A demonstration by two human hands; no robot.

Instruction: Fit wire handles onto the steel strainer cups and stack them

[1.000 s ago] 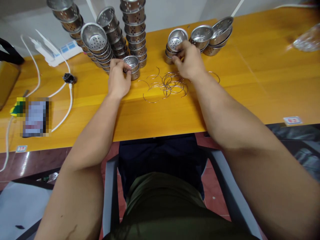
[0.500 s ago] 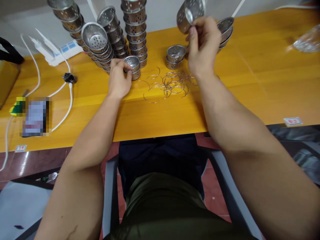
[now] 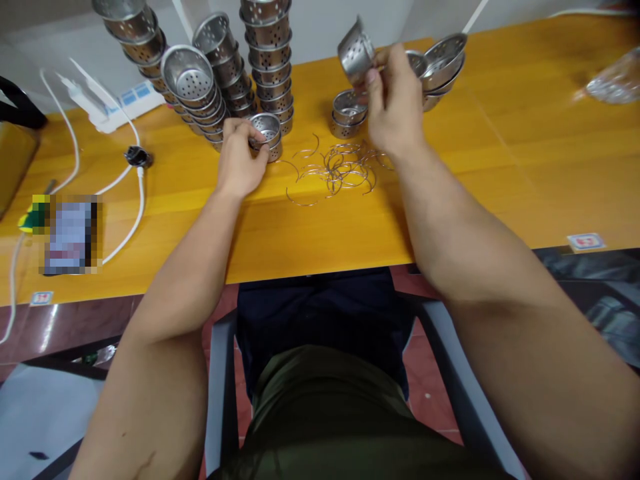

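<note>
My right hand [image 3: 393, 107] holds a small perforated steel strainer cup [image 3: 355, 53] up above the table, tilted on its side, fingers pinched on its rim. Below it a short stack of the same cups [image 3: 349, 113] sits on the yellow table [image 3: 325, 227]. My left hand [image 3: 240, 160] grips another short stack of strainer cups [image 3: 266, 133] standing on the table. Between the hands lies a tangle of thin curved wire handles [image 3: 340, 167].
Tall leaning stacks of strainer cups [image 3: 265, 60] stand at the back left. Nested steel bowls [image 3: 443, 60] lie behind my right hand. A white power strip [image 3: 115, 103] with cable and a black plug [image 3: 137, 157] lie at left. A clear plastic bag [image 3: 615, 80] sits far right.
My right hand lifted one cup off the short stack, raised it, then lowered it slightly and turned it onto its side. My left hand stayed on its stack.
</note>
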